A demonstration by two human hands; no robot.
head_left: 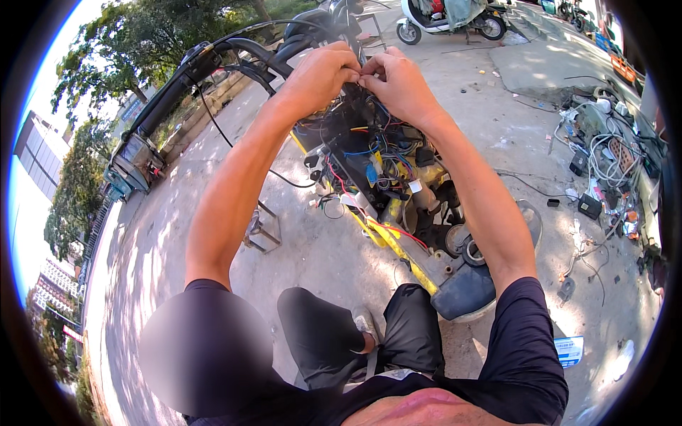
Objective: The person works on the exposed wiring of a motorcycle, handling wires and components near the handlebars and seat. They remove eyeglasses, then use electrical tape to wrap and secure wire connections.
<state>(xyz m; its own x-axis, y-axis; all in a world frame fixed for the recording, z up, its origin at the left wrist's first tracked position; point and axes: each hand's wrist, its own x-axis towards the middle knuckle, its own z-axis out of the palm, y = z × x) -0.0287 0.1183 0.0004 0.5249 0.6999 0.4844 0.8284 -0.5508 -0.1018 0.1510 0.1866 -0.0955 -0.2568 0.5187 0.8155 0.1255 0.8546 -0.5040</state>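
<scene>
My left hand (pixel 323 74) and my right hand (pixel 399 84) meet above the front of a stripped-down two-wheeler with a yellow frame (pixel 412 270). Thumbs and fingers of both are pinched together, tip to tip. Whatever is between them is too small and covered to name. Just below lies a tangle of coloured wires (pixel 369 160) with several connectors, among them a blue connector (pixel 371 174). A red wire (pixel 405 234) runs back along the frame. The handlebar (pixel 249 46) rises beyond my left hand, its black grip (pixel 158 101) pointing left.
A small metal stool (pixel 264 238) stands left of the frame. To the right lies a heap of cables (pixel 614 153) and scrap, with a black box-shaped part (pixel 589 206). A white scooter (pixel 455 21) is parked at the back. Blue-and-white packaging (pixel 568 351) lies on the ground.
</scene>
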